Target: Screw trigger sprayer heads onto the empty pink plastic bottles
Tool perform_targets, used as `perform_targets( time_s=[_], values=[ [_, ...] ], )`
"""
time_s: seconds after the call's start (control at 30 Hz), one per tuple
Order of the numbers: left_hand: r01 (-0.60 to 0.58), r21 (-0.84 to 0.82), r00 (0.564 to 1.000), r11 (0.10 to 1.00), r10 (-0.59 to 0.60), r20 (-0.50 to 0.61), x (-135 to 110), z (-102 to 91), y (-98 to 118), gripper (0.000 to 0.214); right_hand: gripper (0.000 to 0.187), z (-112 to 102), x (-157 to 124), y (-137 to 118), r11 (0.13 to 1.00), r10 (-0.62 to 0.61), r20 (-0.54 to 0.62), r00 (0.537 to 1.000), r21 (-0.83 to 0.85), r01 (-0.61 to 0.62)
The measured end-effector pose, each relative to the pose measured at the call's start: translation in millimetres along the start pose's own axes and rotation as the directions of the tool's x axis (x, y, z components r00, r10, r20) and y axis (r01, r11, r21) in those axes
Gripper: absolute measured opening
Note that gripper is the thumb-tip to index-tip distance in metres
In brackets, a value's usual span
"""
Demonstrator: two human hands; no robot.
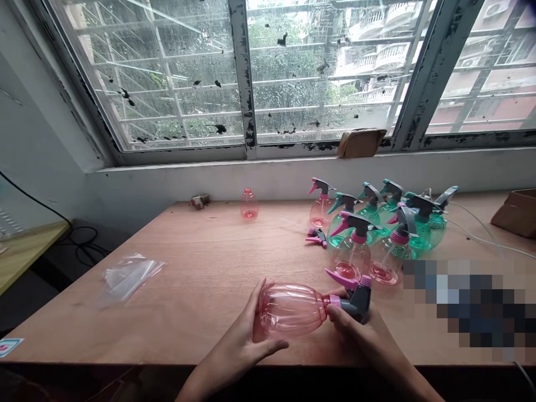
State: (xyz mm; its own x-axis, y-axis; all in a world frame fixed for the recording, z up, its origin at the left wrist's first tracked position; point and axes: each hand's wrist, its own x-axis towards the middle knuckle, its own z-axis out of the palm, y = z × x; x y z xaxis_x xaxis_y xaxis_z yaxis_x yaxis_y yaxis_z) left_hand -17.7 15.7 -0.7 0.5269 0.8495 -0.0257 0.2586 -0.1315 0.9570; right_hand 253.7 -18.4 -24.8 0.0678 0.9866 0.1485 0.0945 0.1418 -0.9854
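Observation:
A clear pink spray bottle (293, 310) lies sideways between my two hands, above the table's front edge. My left hand (251, 329) cups its base, thumb along the near side. At the neck, my right hand (355, 324) grips the pink collar and the dark grey spray head (358, 301) with its pink trigger. Just beyond stand two pink spray bottles with heads on, one (350, 257) and another (389, 257). A loose spray head (317, 237) lies behind them on the tabletop. Farther back is a pink bottle (249, 205) without a head.
Several green spray bottles (422, 234) crowd the back right, beside one more pink spray bottle (320, 209). Plastic bags (132, 273) lie at left on the wooden table (201, 251). A tape roll (200, 201), a cardboard box (517, 212) and a white cable (481, 237) are along the back.

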Motion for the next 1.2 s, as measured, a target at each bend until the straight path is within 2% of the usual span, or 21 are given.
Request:
perform_targets(
  time_s=[0.13, 0.27, 0.33, 0.5, 0.67, 1.2],
  values=[
    [-0.013, 0.042, 1.000, 0.999, 0.012, 0.017, -0.3, -0.5, 3.6, 0.109, 0.042, -0.2, 0.6, 1.2, 1.000, -0.007, -0.005, 1.000, -0.027, 0.006],
    [0.014, -0.003, 1.000, 1.000, -0.014, 0.014, -1.3, -2.5, 7.2, 0.082, 0.039, 0.5, -0.1, -0.8, 1.000, -0.008, -0.030, 1.000, -0.025, 0.007],
    [0.018, -0.024, 1.000, 1.000, -0.018, -0.003, -1.2, -3.2, 7.0, 0.075, 0.038, 0.9, -0.7, -2.3, 1.000, -0.003, -0.034, 0.999, -0.018, 0.003],
    [0.035, -0.068, 0.999, 0.997, -0.034, 0.017, -1.1, -2.9, 6.6, 0.085, 0.040, 1.3, -0.9, -3.5, 1.000, 0.009, -0.024, 1.000, 0.007, -0.009],
    [0.009, -0.015, 1.000, 1.000, -0.008, 0.029, -2.7, -2.1, 8.8, 0.094, 0.043, 1.3, -0.7, -1.7, 1.000, 0.006, -0.023, 1.000, 0.013, -0.006],
    [0.009, 0.002, 0.999, 1.000, -0.009, 0.046, -3.2, -2.2, 8.7, 0.092, 0.041, 2.2, -1.3, -1.9, 0.999, 0.001, -0.033, 0.999, 0.050, 0.000]
  ],
)
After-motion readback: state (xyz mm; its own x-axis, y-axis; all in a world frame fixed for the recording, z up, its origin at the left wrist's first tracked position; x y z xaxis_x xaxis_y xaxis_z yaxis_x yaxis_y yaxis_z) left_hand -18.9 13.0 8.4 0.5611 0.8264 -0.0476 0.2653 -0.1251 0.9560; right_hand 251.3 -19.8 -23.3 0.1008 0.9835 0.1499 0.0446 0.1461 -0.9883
